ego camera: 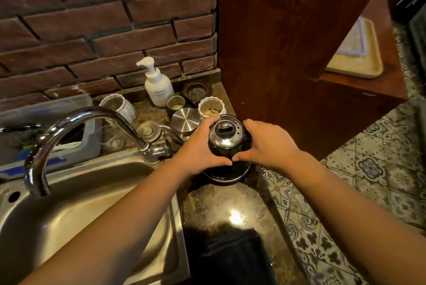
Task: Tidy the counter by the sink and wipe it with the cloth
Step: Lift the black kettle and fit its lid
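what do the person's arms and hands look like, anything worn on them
Both forearms are bare up to the frame edge: no sleeves show. The left hand and right hand wear no gloves, and no rings, watch or bracelets show on the sides facing the camera.

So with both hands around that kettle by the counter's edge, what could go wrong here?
The kettle sits near the counter's right edge, above the tiled floor; a slip by the left hand or right hand could drop it. Moving it back may knock the white cup or steel canister.
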